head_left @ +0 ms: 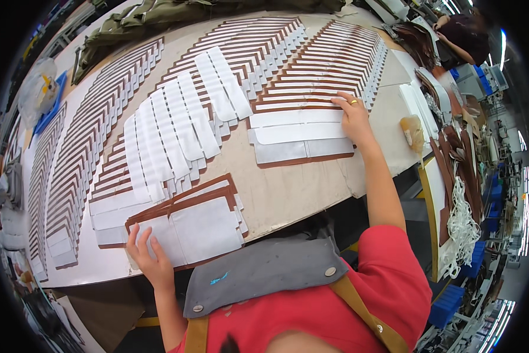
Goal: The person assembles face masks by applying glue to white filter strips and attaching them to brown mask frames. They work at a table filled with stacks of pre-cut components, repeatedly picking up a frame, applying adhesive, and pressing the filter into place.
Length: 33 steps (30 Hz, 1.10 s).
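My left hand point(150, 252) is spread at the near table edge, its fingertips by the left corner of a small stack of brown-edged panels point(203, 226) with pale grey-white facing. My right hand point(354, 119) rests over the right end of a white strip point(300, 130), fingers stretched across the overlapping row behind it; its thumb is hidden. This strip lies across the nearest pale panel point(303, 151) of the right-hand row point(329, 70). To its left, several white strips with dashed dark lines point(173, 123) lie fanned over the middle row.
More overlapping brown-and-white rows point(91, 153) cover the table's left side. Olive fabric point(158, 20) is heaped along the far edge. A blue tray point(51, 103) with a plastic bag sits at the left. White cords point(463, 226) hang at the right, and another person point(461, 38) stands far right.
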Available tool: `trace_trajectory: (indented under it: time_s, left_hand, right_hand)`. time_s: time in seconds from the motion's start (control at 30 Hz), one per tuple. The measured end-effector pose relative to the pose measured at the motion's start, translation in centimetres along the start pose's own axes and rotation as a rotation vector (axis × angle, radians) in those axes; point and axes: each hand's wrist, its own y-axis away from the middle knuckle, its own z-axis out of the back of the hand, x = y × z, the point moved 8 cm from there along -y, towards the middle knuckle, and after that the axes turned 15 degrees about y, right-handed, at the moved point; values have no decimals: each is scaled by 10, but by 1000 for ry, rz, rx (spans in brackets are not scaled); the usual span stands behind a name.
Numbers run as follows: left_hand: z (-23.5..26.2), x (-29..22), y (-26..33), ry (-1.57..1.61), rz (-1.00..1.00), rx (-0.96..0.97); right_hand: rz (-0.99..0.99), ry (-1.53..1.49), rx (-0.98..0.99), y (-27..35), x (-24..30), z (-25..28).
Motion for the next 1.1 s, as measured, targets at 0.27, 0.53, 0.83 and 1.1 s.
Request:
trace_trajectory:
  time_s: [0.27,0.53,0.83,1.1]
  left_hand:
    - [-11,10,20,-101,-53,-100]
    - [-12,10,20,-141,-54,-110]
    - [-12,12,20,-139,-50,-111]
    - [-15,7,16,-138,-39,-93]
  right_hand:
    - [-40,-216,59,-18,-20,-15]
    - [-195,-311,74,-37,-39,-24]
    - [-144,150,-5,-66,-48,-40]
    - [-56,-15,-76,-85,-66,-39]
